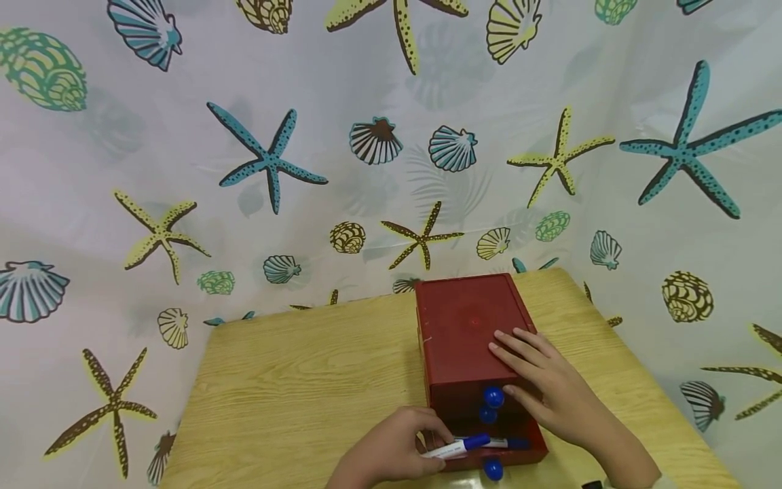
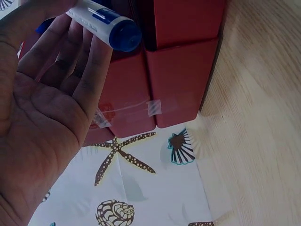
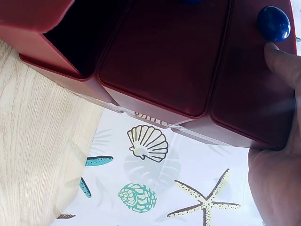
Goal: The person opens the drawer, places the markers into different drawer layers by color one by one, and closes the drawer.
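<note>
Head view: one red drawer box [image 1: 467, 326] on the wooden bench [image 1: 305, 380], set toward the right half. Three blue knobs visible: two on the closed drawer fronts [image 1: 493, 397], one on the pulled-out bottom drawer [image 1: 493, 468]. Bottom drawer is open toward the person; one marker [image 1: 467, 446] with blue cap lies across its opening, tip end over the drawer. Left hand [image 1: 391, 451] pinches the marker's white barrel, fingers curled on it. Right hand [image 1: 550, 387] lies flat on the box top, fingers straight, thumb down the front beside the upper knob. Bench left of the box is bare wood; the box's far edge sits close to the back edge of the bench. Seashell-and-starfish curtain [image 1: 275, 156] hangs behind and round the sides.

Left wrist view: left hand [image 2: 47, 117] palm up, fingertips holding the marker [image 2: 106, 23], blue cap [image 2: 124, 36] pointing at the red box [image 2: 178, 80]. Clear tape strip on the box seam. Bench [image 2: 254, 122] to the right, curtain below.

Right wrist view: underside of red box [image 3: 160, 61], three drawer sections counted, left one open and dark inside. One blue knob [image 3: 273, 23] at top right, right hand's thumb [image 3: 282, 59] just below it, touching the box. Bench [image 3: 42, 136] left, curtain below.
</note>
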`<state>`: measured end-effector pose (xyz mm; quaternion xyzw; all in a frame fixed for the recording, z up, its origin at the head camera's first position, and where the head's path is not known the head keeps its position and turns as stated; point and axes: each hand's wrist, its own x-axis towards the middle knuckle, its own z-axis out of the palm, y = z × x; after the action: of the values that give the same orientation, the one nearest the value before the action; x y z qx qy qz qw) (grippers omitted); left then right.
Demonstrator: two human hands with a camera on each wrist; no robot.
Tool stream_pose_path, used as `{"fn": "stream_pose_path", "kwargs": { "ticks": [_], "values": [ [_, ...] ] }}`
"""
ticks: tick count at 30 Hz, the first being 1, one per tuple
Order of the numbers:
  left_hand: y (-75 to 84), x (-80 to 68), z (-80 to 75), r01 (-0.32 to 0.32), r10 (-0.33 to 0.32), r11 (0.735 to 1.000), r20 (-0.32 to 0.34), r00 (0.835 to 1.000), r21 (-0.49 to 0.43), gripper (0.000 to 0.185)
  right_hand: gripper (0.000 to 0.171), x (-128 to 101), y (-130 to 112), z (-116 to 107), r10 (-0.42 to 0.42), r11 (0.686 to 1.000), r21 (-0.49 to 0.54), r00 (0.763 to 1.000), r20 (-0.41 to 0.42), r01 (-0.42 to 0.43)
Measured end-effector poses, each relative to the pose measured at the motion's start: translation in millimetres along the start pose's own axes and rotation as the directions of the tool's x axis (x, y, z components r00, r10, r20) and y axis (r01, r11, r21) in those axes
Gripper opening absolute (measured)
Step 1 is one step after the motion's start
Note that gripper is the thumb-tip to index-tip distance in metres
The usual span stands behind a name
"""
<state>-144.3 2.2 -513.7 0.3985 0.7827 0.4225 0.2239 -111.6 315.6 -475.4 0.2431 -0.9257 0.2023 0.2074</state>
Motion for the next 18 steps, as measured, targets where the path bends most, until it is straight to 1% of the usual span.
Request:
{"fn": "stream_pose_path", "kwargs": {
  "ticks": [4, 10, 18],
  "values": [
    [0.5, 2.8, 3.8, -0.008, 0.008, 1.000, -0.012, 1.000, -0.005, 0.018, 0.077, 0, -1, 1, 0.002, 1.000, 0.006, 1.000, -0.002, -0.002],
    [1.1, 7.8, 7.3, -0.010, 0.009, 0.999, -0.037, 0.999, -0.037, 0.018, 0.076, 0, 0, 2, 0.011, 1.000, 0.010, 1.000, -0.006, -0.010],
    [3.7, 12.0, 12.3, -0.094, 0.092, 0.995, -0.090, 0.992, -0.021, 0.017, 0.076, -1, 1, 2, 0.018, 1.000, 0.005, 1.000, -0.009, -0.017]
  ]
}}
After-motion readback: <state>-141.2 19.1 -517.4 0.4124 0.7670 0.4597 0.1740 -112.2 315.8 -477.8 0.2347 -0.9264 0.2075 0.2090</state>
